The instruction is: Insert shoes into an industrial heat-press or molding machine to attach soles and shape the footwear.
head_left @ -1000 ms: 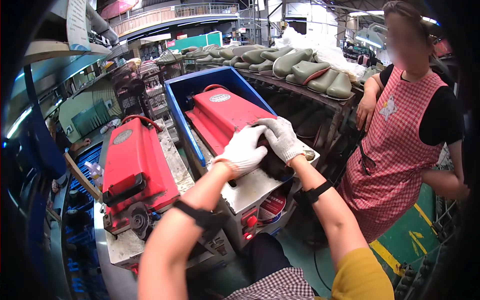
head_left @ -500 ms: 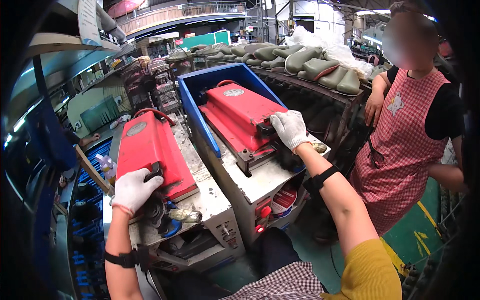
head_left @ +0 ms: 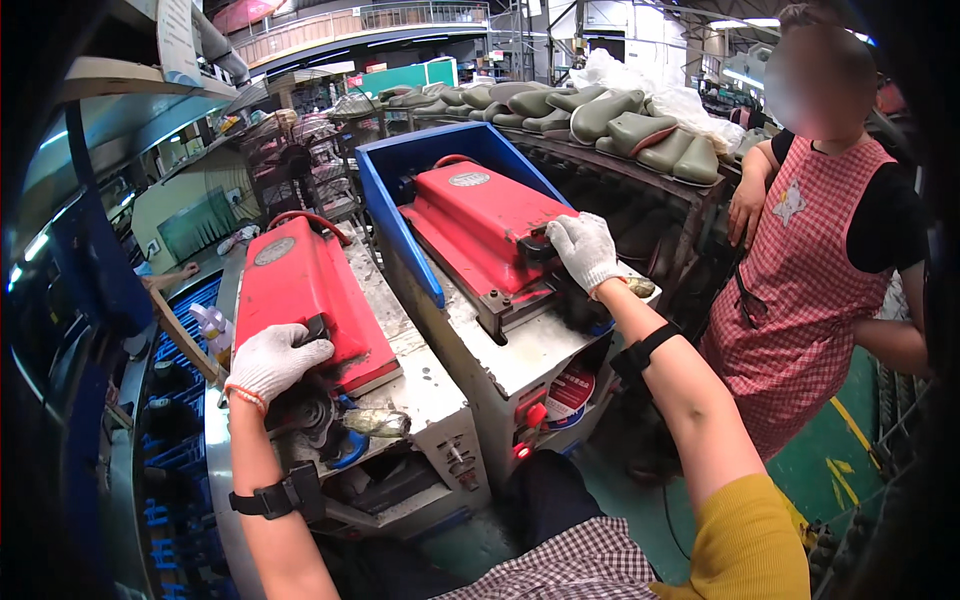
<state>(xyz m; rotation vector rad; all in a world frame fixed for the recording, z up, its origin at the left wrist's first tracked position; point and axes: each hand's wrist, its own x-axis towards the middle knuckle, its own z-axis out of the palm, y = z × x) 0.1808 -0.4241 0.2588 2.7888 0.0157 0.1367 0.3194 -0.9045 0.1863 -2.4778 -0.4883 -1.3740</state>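
Two red metal machine covers lie side by side, both lowered onto pale, worn machine bodies. My left hand, in a white knit glove, is closed around the black handle at the front of the left red cover. My gloved right hand grips the black handle at the near right corner of the right red cover. Each glove partly hides its handle. A blue guard surrounds the right cover on its back and sides. What lies beneath the covers is hidden.
A cloth-wrapped bundle sits by the left machine's front edge. Green shoes or boots are piled on a rack behind. To the right stands a person in a red checked apron. A conveyor with blue parts runs along the left.
My left hand has shifted slightly on its handle, and its forearm has swung a little to the right. My right hand stays on the other handle. Both covers remain down.
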